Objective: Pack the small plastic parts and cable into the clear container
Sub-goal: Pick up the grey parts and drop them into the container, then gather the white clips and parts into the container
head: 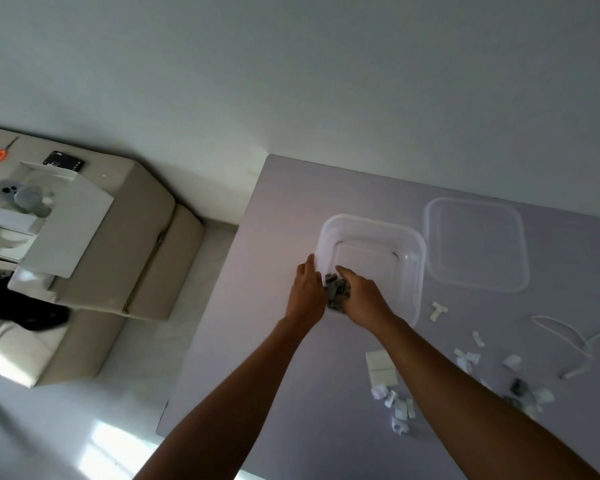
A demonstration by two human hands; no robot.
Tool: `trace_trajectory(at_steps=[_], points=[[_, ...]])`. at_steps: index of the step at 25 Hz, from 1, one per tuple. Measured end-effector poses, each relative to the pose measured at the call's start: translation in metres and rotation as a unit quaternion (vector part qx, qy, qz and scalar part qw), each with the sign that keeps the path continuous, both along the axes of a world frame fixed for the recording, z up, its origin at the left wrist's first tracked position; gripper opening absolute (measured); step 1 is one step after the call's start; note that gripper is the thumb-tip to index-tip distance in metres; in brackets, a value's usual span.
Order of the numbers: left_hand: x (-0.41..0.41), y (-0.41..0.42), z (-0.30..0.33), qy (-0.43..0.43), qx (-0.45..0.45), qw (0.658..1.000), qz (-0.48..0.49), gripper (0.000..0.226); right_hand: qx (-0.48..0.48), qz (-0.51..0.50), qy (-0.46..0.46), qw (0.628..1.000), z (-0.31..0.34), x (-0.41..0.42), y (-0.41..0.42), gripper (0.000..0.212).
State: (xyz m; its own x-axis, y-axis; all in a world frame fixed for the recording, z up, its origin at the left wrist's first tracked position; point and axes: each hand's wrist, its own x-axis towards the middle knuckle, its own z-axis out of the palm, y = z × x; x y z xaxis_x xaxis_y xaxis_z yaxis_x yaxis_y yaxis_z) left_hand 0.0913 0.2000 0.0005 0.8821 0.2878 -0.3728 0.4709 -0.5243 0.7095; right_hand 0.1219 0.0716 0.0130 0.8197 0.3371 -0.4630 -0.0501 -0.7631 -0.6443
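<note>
While both hands cup grey parts (pixel 336 291) over the near-left corner of the clear container (pixel 409 271), the left hand (pixel 307 292) and right hand (pixel 362 297) hold them together (white parts (pixel 397 405) and cable (pixel 575 344) wait by the table's (pixel 291 202) right edge, nearer the right hand).

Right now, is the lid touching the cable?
Apart. The head view shows bare table between the lid and the cable.

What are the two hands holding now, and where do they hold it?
Both hands, left hand and right hand, cup a pile of small grey plastic parts from its sides, over the clear container.
</note>
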Motion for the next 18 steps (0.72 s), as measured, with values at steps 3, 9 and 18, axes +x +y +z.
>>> trace_trajectory(at_steps=[3,9,18], points=[[-0.005,-0.006,0.013,-0.013,0.047,0.999,-0.001,0.051,0.011,0.001,0.005,1.000,0.007,-0.001,-0.013,0.064],[-0.028,-0.034,0.046,-0.178,0.146,0.973,-0.026,0.038,0.111,-0.125,-0.108,0.980,0.026,-0.025,-0.045,0.033],[-0.070,-0.168,0.023,-0.223,0.055,0.950,-0.210,0.027,0.070,-0.322,-0.192,0.924,0.022,-0.098,-0.216,0.009]])
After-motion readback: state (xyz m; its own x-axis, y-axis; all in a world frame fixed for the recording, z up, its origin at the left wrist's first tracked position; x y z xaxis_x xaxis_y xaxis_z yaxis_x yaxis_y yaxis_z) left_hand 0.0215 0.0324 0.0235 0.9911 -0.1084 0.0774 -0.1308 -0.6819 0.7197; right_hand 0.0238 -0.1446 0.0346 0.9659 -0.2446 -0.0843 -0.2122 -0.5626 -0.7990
